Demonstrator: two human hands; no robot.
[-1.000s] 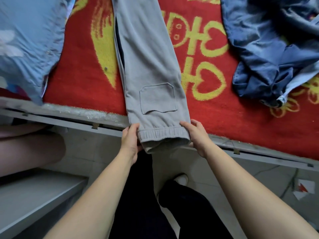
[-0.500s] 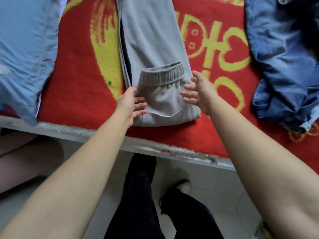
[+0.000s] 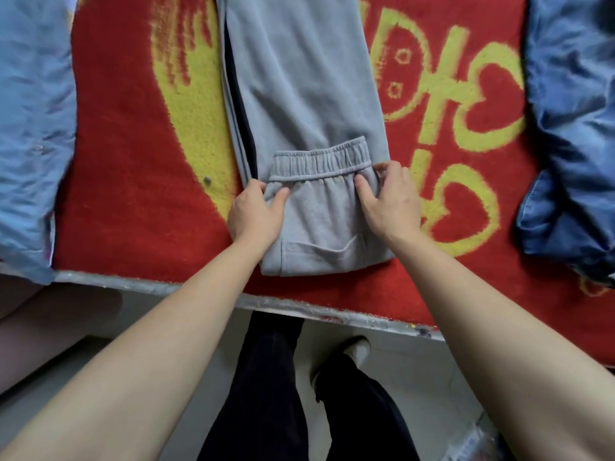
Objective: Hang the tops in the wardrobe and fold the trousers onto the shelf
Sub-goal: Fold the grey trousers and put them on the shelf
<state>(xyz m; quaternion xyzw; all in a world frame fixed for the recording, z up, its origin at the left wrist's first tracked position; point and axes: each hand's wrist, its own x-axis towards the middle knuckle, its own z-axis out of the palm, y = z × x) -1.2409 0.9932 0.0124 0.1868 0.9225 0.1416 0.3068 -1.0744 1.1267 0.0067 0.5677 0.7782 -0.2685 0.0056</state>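
Fingers of left hand and right hand pinch grey trousers, elastic cuff folded back.

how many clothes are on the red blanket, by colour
grey: 1, the grey trousers
light blue: 1, the light blue garment at left
denim blue: 1, the denim heap at right, which may hide more pieces
total: 3
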